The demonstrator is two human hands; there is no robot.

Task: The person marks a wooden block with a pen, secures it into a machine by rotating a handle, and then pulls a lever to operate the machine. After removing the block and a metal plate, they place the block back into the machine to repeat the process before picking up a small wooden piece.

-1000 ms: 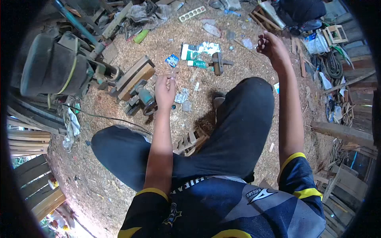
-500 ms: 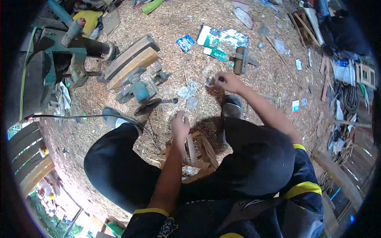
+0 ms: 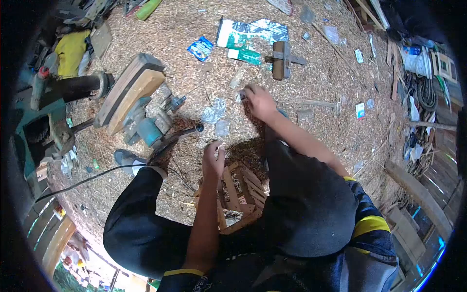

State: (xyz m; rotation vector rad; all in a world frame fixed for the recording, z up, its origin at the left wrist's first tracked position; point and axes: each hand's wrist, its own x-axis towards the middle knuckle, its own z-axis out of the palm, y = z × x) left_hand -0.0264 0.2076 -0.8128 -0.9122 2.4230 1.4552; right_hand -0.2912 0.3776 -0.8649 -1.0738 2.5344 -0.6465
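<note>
My right hand reaches down to the chip-covered ground with its fingers curled, at a small greyish object I cannot make out. Its fingertips seem to touch it. Between my knees my left hand is closed, with a small pale bit at its fingertips that is too small to name. Just below it stands a slatted wooden frame. Left of the hands a teal power tool with a dark disc lies beside wooden boards. Clear plastic scraps lie between it and my right hand.
A dark wooden block with a crosspiece, a green-and-white wrapper and a blue packet lie ahead. A bench vise stands at left. A black cord crosses by my left foot. A hammer lies at right.
The view has shifted, so the ground items ahead sit further left and higher. My right hand has come closer to the small greyish object. My left hand stays closed above the wooden frame.
</note>
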